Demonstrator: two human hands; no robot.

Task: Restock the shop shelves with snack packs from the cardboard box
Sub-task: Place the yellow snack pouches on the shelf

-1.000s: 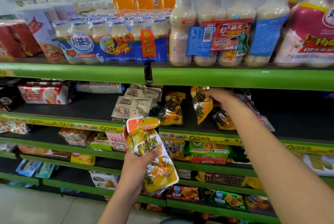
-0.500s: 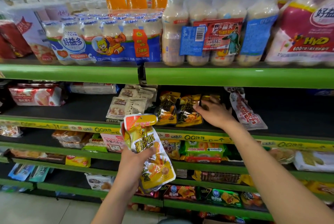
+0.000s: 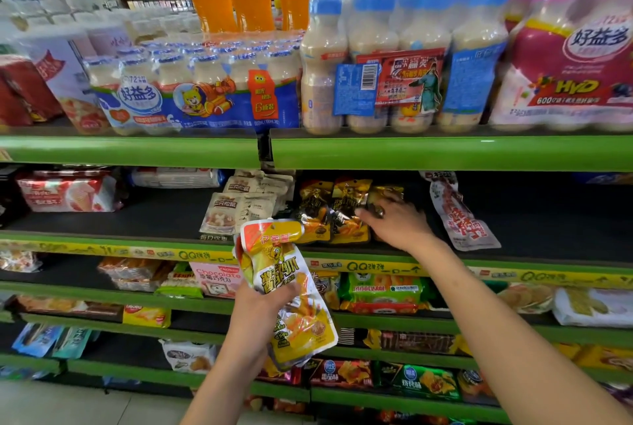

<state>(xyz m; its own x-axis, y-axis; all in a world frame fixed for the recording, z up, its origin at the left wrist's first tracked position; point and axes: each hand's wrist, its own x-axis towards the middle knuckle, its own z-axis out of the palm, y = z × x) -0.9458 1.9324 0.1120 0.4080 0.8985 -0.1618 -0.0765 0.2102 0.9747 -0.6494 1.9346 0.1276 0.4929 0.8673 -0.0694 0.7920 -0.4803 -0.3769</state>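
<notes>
Head: left hand (image 3: 260, 304) grips yellow packs (image 3: 291, 291).

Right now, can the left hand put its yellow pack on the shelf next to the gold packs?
Probably yes: the left hand holds the yellow pack just below that shelf, with nothing between.
</notes>
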